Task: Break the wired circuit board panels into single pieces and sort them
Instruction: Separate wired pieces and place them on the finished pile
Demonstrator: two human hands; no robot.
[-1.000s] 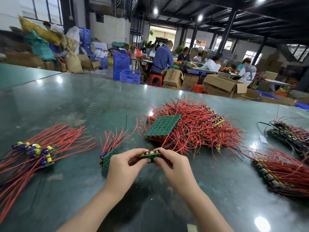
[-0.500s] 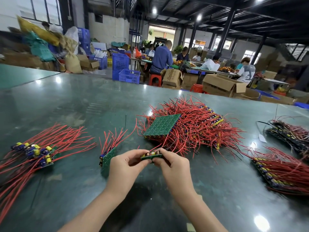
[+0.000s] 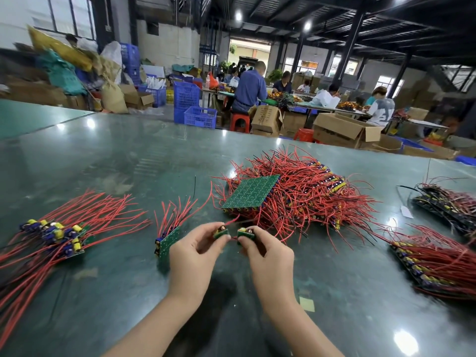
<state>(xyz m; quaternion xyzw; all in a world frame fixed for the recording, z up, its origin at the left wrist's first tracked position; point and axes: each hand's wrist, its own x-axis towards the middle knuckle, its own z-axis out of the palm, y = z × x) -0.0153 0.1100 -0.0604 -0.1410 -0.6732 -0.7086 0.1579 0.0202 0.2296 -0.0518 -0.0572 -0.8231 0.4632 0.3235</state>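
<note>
Each hand pinches one small board: left hand point(image 3: 192, 249) grips the left piece point(image 3: 221, 233), right hand point(image 3: 268, 249) the right piece point(image 3: 246, 233), just apart above the near surface point(image 3: 103, 155). Singles point(image 3: 55, 234) lie left (sorted, apparently); a large pile point(image 3: 296, 197) remains far right.

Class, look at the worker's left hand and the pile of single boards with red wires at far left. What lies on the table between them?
In the head view, a small green panel strip with red wires, between the left hand and the pile.
</note>
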